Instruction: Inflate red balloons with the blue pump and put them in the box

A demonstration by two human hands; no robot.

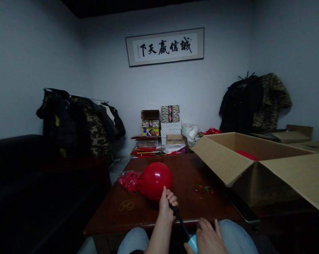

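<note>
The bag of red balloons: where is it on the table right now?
In the head view, the bag of red balloons lies on the table's left part, just left of the inflated balloon, behind the rubber bands.

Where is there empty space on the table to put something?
The table is bare between the red balloon and the cardboard box, apart from small bands. The far middle is free too. The left corner is crowded with the bag of balloons.

A round, glossy red balloon (156, 180) — inflated — sits on a black-nozzled pump (181, 222) above the table edge.
</note>
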